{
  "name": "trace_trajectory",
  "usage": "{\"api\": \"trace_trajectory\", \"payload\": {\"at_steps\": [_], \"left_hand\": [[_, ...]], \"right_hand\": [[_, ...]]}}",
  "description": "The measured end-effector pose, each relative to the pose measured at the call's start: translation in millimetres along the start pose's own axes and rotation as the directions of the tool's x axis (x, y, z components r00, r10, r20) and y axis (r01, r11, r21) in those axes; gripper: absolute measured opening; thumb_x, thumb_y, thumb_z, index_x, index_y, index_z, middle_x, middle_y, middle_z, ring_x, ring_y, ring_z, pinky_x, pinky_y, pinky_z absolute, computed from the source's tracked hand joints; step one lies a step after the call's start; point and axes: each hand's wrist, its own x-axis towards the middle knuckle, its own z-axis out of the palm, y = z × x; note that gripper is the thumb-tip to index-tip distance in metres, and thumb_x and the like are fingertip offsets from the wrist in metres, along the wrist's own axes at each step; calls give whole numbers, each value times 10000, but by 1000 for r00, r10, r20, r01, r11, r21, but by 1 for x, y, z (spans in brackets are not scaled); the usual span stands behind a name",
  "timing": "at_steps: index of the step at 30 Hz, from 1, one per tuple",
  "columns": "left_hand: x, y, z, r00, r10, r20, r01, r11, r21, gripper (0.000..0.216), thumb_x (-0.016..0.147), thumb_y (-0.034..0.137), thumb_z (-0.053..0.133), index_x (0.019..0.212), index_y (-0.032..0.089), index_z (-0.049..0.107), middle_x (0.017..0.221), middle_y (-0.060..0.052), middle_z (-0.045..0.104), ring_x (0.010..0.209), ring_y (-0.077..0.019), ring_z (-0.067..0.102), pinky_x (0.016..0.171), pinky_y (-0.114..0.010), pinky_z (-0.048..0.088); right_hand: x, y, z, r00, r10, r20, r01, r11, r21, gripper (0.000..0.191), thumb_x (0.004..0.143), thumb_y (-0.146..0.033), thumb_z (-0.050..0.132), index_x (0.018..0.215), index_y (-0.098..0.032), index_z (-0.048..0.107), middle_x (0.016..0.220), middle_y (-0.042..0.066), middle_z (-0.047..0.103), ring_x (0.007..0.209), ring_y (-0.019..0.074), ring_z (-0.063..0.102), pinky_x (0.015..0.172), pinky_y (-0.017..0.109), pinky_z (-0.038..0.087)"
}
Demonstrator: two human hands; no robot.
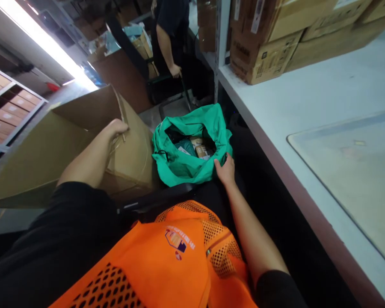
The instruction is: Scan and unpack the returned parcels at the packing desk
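My left hand [117, 129] grips the upper edge of a large cardboard box [136, 147], thumb over the rim. The box is tilted and its flaps stand apart. To its right is a green drawstring bag [179, 172] with its mouth wide. Small packages [202, 150] and a dark green packet [186, 147] lie inside the bag. My right hand [225, 169] holds the bag's right rim between thumb and fingers.
A white shelf [308, 98] runs along the right, bearing stacked cartons [269, 60] and a flat panel [349, 149]. Ahead, another person [171, 38] stands with one hand on a chair [128, 42]. Racks of boxes [11, 113] are at far left.
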Motion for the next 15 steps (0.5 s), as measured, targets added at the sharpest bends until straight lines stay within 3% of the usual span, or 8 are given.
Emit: {"api": "trace_trajectory", "payload": {"at_steps": [3, 5, 7, 8, 9, 11, 13, 15], "left_hand": [[-3, 11, -15, 990, -141, 1, 141, 988, 65, 335, 963, 241, 767, 1062, -60, 658, 995, -144, 765, 1046, -258, 723, 977, -484, 591], [-7, 26, -24, 982, -144, -121, 158, 981, 110, 466, 937, 176, 759, 1217, -147, 573, 1284, -277, 686, 1306, -378, 599, 1134, -624, 459], [-11, 50, -18, 972, -15, -233, 49, 989, 140, 580, 987, 175, 665, 1408, -156, 440, 1547, -346, 470, 1489, -452, 390, 1231, -705, 282], [-13, 65, -6, 967, 96, -235, -62, 987, 150, 584, 1025, 190, 595, 1474, -125, 394, 1611, -332, 398, 1531, -442, 321, 1262, -692, 228], [-14, 81, 13, 955, 225, -192, -198, 969, 149, 559, 1053, 212, 536, 1507, -81, 392, 1635, -296, 388, 1546, -408, 305, 1288, -645, 212], [-18, 114, 69, 901, 434, 22, -434, 895, 100, 454, 1077, 278, 500, 1464, 42, 532, 1566, -179, 538, 1489, -301, 424, 1292, -474, 294], [-24, 138, 138, 826, 501, 260, -526, 850, 33, 340, 1049, 317, 572, 1324, 148, 680, 1414, -92, 687, 1367, -238, 565, 1203, -341, 403], [-36, 146, 202, 756, 478, 447, -531, 847, -9, 284, 1001, 358, 668, 1197, 166, 740, 1288, -106, 744, 1266, -258, 644, 1123, -366, 472]], "right_hand": [[-3, -2, -8, 999, -4, -45, 4, 1000, -8, 811, 880, -492, 569, 1539, -56, 389, 1468, 306, 523, 1406, 408, 481, 1164, 594, 413], [-6, -5, -16, 993, -37, -113, 35, 999, -18, 788, 884, -457, 559, 1546, -68, 382, 1470, 299, 519, 1401, 410, 473, 1158, 614, 409], [-8, -11, -25, 978, -96, -186, 90, 995, -40, 743, 905, -422, 530, 1546, -75, 390, 1482, 292, 509, 1410, 403, 462, 1167, 626, 397], [-9, -15, -28, 967, -132, -216, 123, 991, -53, 714, 920, -409, 512, 1544, -80, 399, 1490, 284, 506, 1417, 395, 460, 1175, 624, 394], [-9, -20, -31, 956, -169, -239, 158, 985, -64, 682, 938, -400, 493, 1539, -87, 414, 1494, 276, 509, 1419, 384, 465, 1182, 616, 395], [-10, -31, -33, 938, -243, -248, 234, 970, -65, 621, 979, -391, 456, 1523, -92, 451, 1481, 259, 539, 1406, 355, 499, 1184, 575, 423], [-9, -43, -28, 935, -299, -191, 299, 954, -30, 581, 1019, -392, 425, 1511, -88, 481, 1442, 247, 587, 1369, 324, 554, 1160, 515, 475], [-6, -51, -17, 941, -331, -73, 332, 943, 14, 576, 1044, -391, 403, 1531, -94, 479, 1431, 232, 615, 1339, 299, 596, 1126, 471, 520]]}}
